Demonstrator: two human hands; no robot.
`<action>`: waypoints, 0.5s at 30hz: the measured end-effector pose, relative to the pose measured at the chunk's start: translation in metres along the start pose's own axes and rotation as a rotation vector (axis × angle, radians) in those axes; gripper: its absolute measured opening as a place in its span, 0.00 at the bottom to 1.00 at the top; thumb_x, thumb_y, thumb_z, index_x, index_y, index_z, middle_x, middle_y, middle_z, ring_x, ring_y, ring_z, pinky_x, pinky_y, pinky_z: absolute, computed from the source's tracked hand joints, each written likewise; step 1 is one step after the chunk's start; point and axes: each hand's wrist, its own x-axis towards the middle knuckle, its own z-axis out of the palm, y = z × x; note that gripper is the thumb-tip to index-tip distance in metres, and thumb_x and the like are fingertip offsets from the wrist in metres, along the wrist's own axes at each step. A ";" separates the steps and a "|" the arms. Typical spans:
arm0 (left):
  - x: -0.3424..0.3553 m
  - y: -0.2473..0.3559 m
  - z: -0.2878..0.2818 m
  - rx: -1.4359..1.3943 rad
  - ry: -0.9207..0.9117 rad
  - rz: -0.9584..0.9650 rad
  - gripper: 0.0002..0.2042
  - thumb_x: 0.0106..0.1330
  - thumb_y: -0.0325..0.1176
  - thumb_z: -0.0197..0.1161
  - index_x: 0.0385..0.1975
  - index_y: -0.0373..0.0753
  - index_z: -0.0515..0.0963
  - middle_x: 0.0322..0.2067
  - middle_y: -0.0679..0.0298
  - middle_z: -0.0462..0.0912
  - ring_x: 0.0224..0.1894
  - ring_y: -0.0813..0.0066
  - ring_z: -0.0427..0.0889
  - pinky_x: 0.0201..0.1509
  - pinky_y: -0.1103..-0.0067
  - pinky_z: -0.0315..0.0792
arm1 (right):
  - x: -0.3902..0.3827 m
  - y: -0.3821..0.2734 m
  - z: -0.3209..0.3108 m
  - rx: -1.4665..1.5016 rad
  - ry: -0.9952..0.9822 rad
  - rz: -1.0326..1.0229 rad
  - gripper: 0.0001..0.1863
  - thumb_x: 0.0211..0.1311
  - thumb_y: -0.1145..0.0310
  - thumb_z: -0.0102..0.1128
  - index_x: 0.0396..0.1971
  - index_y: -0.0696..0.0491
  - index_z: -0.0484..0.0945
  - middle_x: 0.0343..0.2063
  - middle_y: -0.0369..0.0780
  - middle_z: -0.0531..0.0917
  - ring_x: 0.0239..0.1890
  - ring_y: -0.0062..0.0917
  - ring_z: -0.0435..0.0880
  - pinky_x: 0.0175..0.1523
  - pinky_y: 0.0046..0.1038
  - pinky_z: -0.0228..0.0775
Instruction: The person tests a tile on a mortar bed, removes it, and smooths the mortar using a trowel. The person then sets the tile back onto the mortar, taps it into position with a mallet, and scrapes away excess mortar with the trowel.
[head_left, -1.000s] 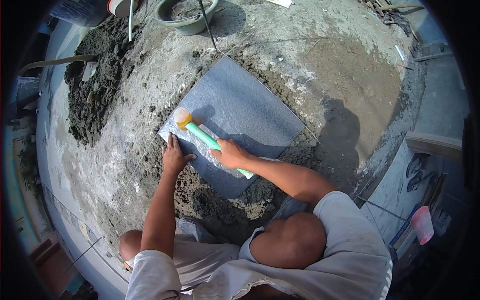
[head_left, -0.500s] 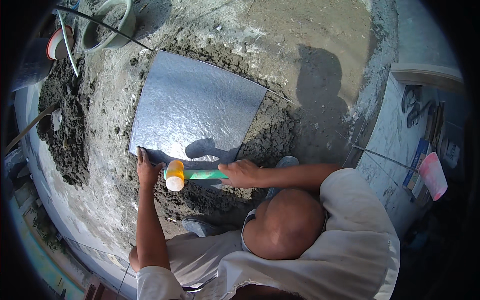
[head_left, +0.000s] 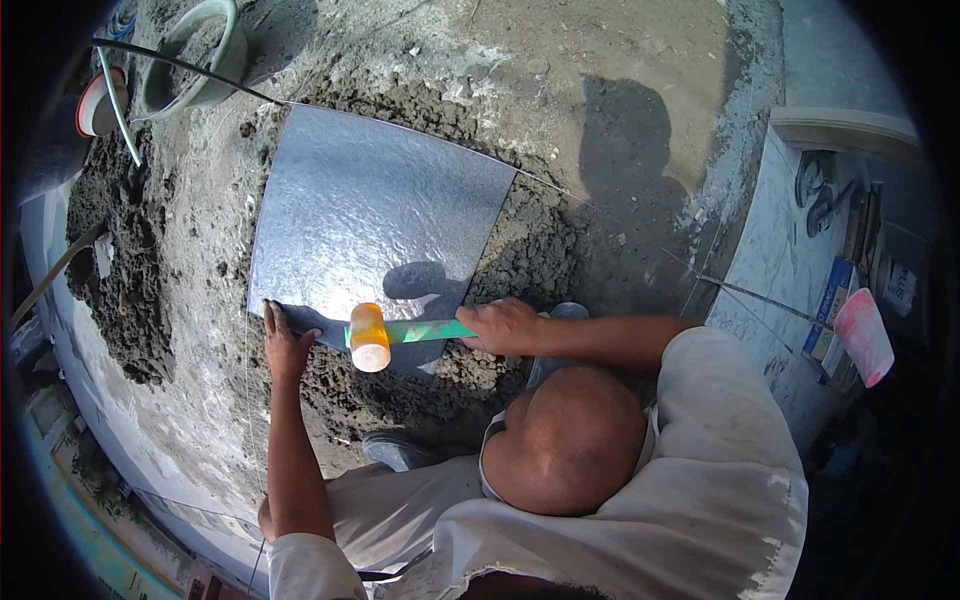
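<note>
A large dark grey floor tile [head_left: 375, 200] with a rough, shiny surface lies on a bed of mortar [head_left: 530, 240]. My left hand [head_left: 287, 345] rests at its near left corner, fingers stretched out and thumb spread apart. In my right hand [head_left: 503, 327] is the green handle of a mallet [head_left: 369, 335]. The mallet's orange head with a whitish end points left, above the tile's near edge. I cannot tell whether it touches the tile.
A taut string crosses at the tile's far edge. A pale tub [head_left: 225, 75] and a red-rimmed bucket [head_left: 98, 105] stand far left, near a dark mortar heap [head_left: 125, 290]. At right are a pink-stained container [head_left: 864, 338], a box [head_left: 832, 300] and pale tiling [head_left: 765, 265].
The mallet and my right hand have shifted right and farther out over the tile's near edge. My left hand stays at the corner. The whole view has moved slightly.
</note>
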 end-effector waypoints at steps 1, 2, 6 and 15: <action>-0.002 -0.004 0.001 0.002 -0.005 0.002 0.52 0.45 0.43 0.77 0.68 0.31 0.52 0.70 0.51 0.50 0.64 0.49 0.65 0.61 0.65 0.69 | 0.000 0.004 -0.004 -0.049 -0.015 -0.002 0.13 0.61 0.60 0.55 0.38 0.54 0.70 0.21 0.46 0.81 0.27 0.44 0.84 0.34 0.46 0.77; -0.005 -0.009 0.003 0.004 0.005 0.014 0.52 0.45 0.43 0.77 0.68 0.31 0.52 0.70 0.51 0.50 0.64 0.49 0.65 0.61 0.64 0.69 | 0.005 0.006 0.003 -0.080 -0.070 0.049 0.15 0.61 0.58 0.56 0.37 0.53 0.70 0.21 0.46 0.81 0.26 0.43 0.84 0.32 0.45 0.76; -0.007 -0.008 0.002 0.000 0.023 0.037 0.52 0.44 0.43 0.77 0.68 0.31 0.51 0.70 0.51 0.50 0.65 0.48 0.65 0.62 0.64 0.68 | 0.006 -0.007 0.001 0.009 0.019 -0.047 0.16 0.62 0.56 0.56 0.38 0.53 0.69 0.23 0.47 0.81 0.27 0.44 0.84 0.30 0.45 0.75; -0.009 0.001 -0.004 -0.038 -0.047 -0.020 0.54 0.45 0.43 0.77 0.69 0.31 0.49 0.71 0.52 0.48 0.64 0.49 0.65 0.61 0.65 0.70 | 0.006 -0.013 0.001 0.202 -0.062 0.108 0.18 0.62 0.56 0.57 0.35 0.57 0.71 0.26 0.52 0.82 0.30 0.50 0.82 0.37 0.49 0.73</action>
